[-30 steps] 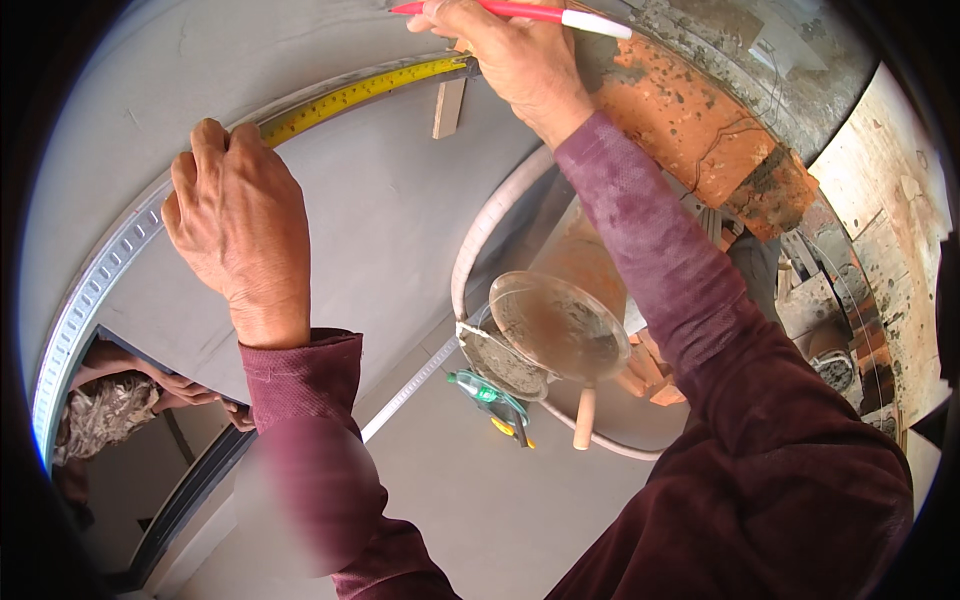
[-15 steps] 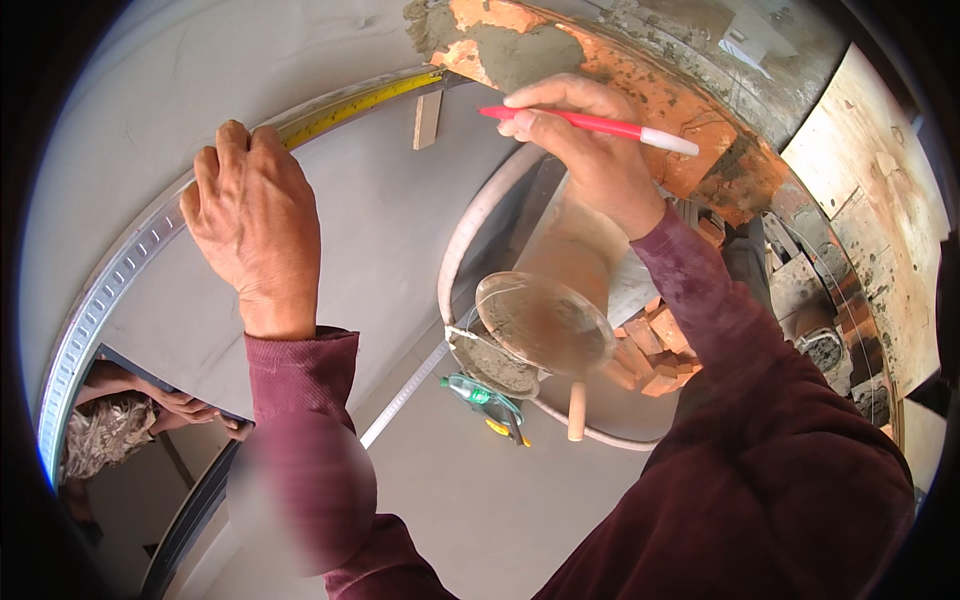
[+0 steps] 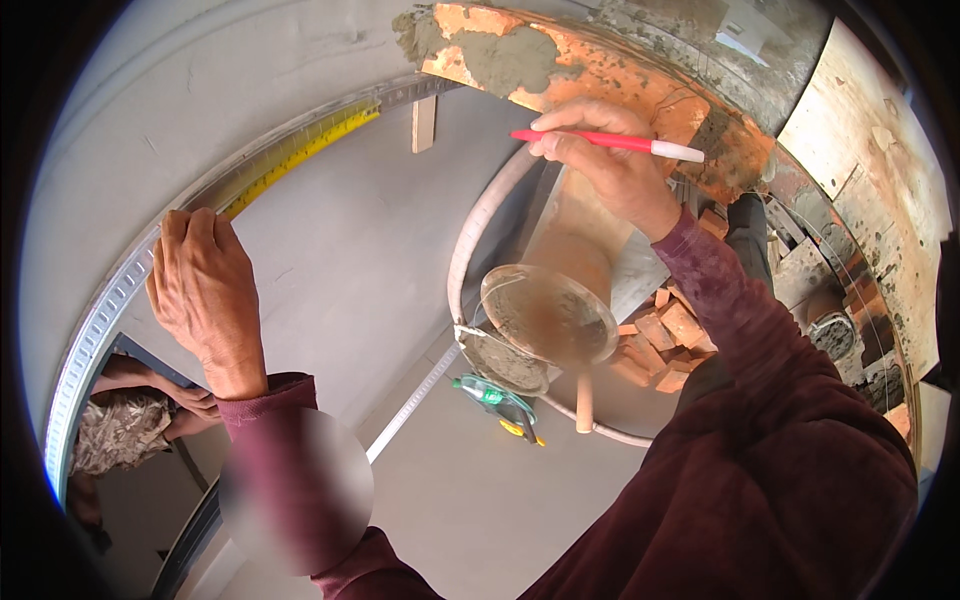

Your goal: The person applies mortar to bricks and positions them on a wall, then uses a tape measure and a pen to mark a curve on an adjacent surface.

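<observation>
My left hand (image 3: 208, 295) is closed at the near end of a yellow tape measure blade (image 3: 305, 155). The blade stretches from my fingers along a slotted metal angle strip (image 3: 115, 290), its far end stopping short of the mortared brickwork. My knuckles rest by the strip; whatever lies under the palm is hidden. Between the fingers and thumb of my right hand (image 3: 610, 165) is a red marker pen (image 3: 600, 139) with a white end, its tip pointing left. That hand is held in the air before the orange brickwork (image 3: 690, 120) and touches no surface.
Wet mortar (image 3: 510, 60) coats part of the brickwork. Below hang or stand round mortar containers (image 3: 550, 310), a pale hoop (image 3: 480, 215) and broken bricks (image 3: 660, 345). A green bottle (image 3: 487, 392) lies nearby. Another person's arm (image 3: 185, 400) shows at lower left.
My left hand has moved left and nearer, and the tape blade's end has drawn back from the brickwork. My right hand with the marker pen has shifted slightly right and down.
</observation>
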`<action>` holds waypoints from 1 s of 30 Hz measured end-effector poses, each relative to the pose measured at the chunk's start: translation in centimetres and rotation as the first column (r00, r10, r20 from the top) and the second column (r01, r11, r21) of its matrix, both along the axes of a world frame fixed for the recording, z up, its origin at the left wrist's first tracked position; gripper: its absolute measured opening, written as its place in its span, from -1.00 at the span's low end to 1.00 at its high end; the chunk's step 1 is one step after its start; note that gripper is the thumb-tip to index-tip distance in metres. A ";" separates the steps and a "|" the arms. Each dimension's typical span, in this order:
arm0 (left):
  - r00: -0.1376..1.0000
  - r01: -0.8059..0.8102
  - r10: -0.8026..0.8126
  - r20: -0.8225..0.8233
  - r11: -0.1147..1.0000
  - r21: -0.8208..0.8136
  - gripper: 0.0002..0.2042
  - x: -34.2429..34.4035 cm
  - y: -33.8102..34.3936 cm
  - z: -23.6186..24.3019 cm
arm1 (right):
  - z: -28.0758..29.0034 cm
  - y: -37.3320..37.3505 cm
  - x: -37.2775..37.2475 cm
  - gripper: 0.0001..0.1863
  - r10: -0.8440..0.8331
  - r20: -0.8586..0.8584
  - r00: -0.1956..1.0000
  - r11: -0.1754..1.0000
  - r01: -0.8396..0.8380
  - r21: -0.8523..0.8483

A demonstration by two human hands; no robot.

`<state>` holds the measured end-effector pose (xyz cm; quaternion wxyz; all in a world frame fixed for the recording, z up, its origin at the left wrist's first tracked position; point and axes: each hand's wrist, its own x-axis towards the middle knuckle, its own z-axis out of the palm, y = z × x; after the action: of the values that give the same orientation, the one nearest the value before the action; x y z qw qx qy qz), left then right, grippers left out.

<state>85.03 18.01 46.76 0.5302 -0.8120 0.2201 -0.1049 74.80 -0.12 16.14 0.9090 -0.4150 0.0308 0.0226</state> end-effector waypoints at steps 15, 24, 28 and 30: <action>1.000 0.011 -0.011 0.008 0.999 0.039 -0.85 0.7 -0.2 -1.0 | -0.7 0.3 0.4 -0.86 -0.064 0.004 0.998 0.998 0.064 0.027; 0.998 -0.062 0.060 0.035 0.996 0.064 -0.85 0.7 -0.8 -1.0 | -0.9 -0.1 0.1 -0.81 0.017 0.027 0.999 1.000 -0.018 0.023; 0.998 -0.059 0.057 0.032 0.996 0.068 -0.84 0.7 -0.9 -0.9 | -0.6 0.1 0.1 -0.83 -0.016 0.020 1.000 1.000 0.016 0.012; 0.998 -0.057 0.055 0.031 0.996 0.066 -0.84 0.7 -0.8 -0.9 | -0.6 0.2 0.2 -0.84 -0.038 0.021 0.999 0.999 0.038 0.012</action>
<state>85.75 17.21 45.82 0.5631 -0.7981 0.1929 -0.0942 74.99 0.09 15.58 0.9120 -0.4092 0.0290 0.0012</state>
